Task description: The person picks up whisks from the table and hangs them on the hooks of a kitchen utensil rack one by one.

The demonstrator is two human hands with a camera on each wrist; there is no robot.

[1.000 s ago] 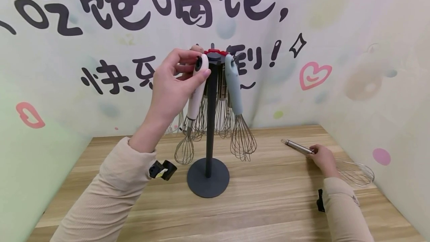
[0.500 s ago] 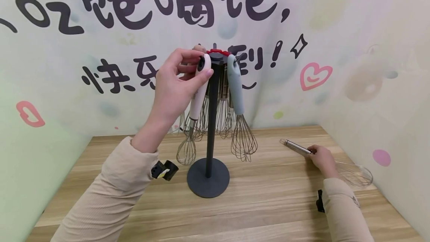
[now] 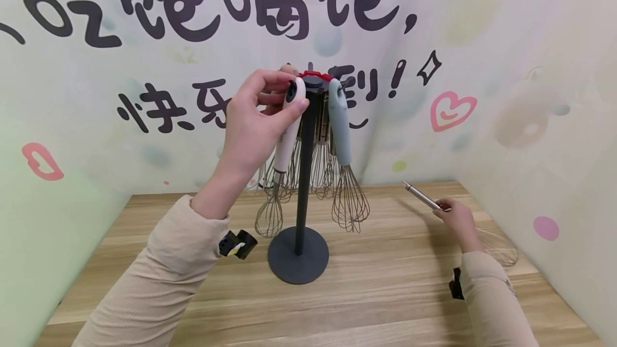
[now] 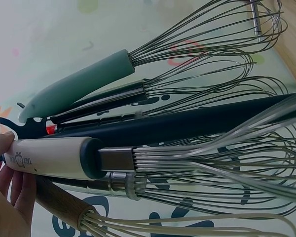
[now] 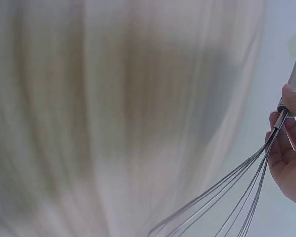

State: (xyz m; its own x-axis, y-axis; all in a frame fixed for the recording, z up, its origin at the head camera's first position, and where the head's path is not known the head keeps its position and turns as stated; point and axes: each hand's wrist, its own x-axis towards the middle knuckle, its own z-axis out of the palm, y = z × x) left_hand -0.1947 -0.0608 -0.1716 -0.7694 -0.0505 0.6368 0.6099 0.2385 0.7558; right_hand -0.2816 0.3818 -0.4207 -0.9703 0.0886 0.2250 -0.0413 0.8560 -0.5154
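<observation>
My left hand (image 3: 257,117) pinches the top of a white-handled whisk (image 3: 287,146) between thumb and fingers, right at the top of a dark rotating-style stand (image 3: 305,175). A light blue-handled whisk (image 3: 340,122) hangs from a hook on the stand's other side. In the left wrist view, a wooden-handled whisk (image 4: 64,202) and several metal-handled ones hang around the pole. At the right, my right hand (image 3: 458,221) grips a steel whisk (image 3: 420,195) near where handle meets wires. Its wire end lies partly behind the wrist; the handle tilts up off the table.
The stand's round base (image 3: 299,269) rests on the wooden table (image 3: 376,293), near its middle. A printed backdrop (image 3: 520,42) closes in the back and both sides. Black wrist cameras (image 3: 238,243) are strapped at the sleeves.
My right hand has lifted the steel whisk from the table and shifted slightly left and up. The left hand still holds the white-handled whisk, drifting slightly right in view with the stand's top.
</observation>
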